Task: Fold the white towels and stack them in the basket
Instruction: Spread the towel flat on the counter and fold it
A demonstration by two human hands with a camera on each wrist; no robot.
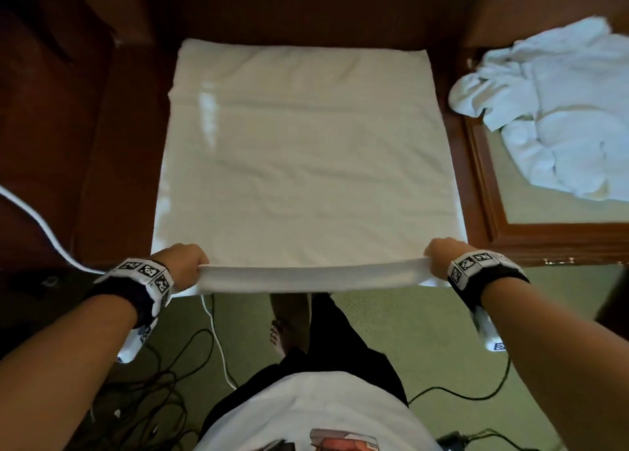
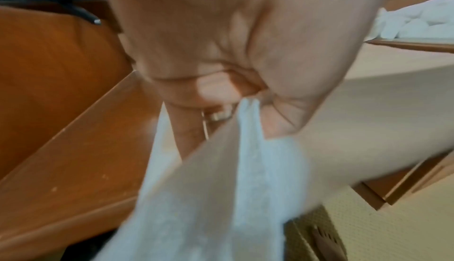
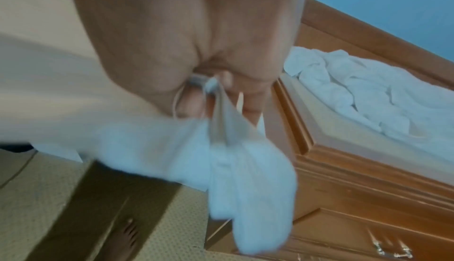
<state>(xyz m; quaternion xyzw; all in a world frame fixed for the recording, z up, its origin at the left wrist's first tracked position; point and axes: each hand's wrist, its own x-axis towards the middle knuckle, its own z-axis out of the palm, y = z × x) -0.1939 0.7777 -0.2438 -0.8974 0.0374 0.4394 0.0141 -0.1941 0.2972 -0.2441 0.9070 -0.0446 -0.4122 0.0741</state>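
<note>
While the white towel (image 1: 306, 164) lies spread flat on the dark wooden counter (image 1: 112, 164), its near edge is lifted a little and stretched between the two hands. The left hand (image 1: 180, 263) holds the near left corner, and the right hand (image 1: 442, 256) holds the near right corner. In the left wrist view the fingers (image 2: 216, 86) are curled and, together with the thumb, they pinch the bunched cloth of the towel (image 2: 245, 168). In the right wrist view the fingers (image 3: 248, 82) are also closed around a gathered corner, and the loose end of the towel (image 3: 245, 168) hangs down below the right hand (image 3: 184, 42). Both wrist views are blurred, so the single fingers are not clear.

The far edge of the towel rests flat on the counter, and the cloth shows some soft wrinkles in the middle. On the right, well apart from the spread towel, a crumpled heap of white towels (image 1: 551, 110) lies on a surface with a raised wooden frame (image 1: 483, 178). The same heap (image 3: 368, 94) appears in the right wrist view, far and to the right of the hand.

Near the person, the greenish carpet floor (image 1: 391, 331) carries several black cables (image 1: 163, 365), and a white cable (image 1: 44, 229) comes from the left side. Both wrists wear black bands with printed square markers (image 1: 146, 270).
</note>
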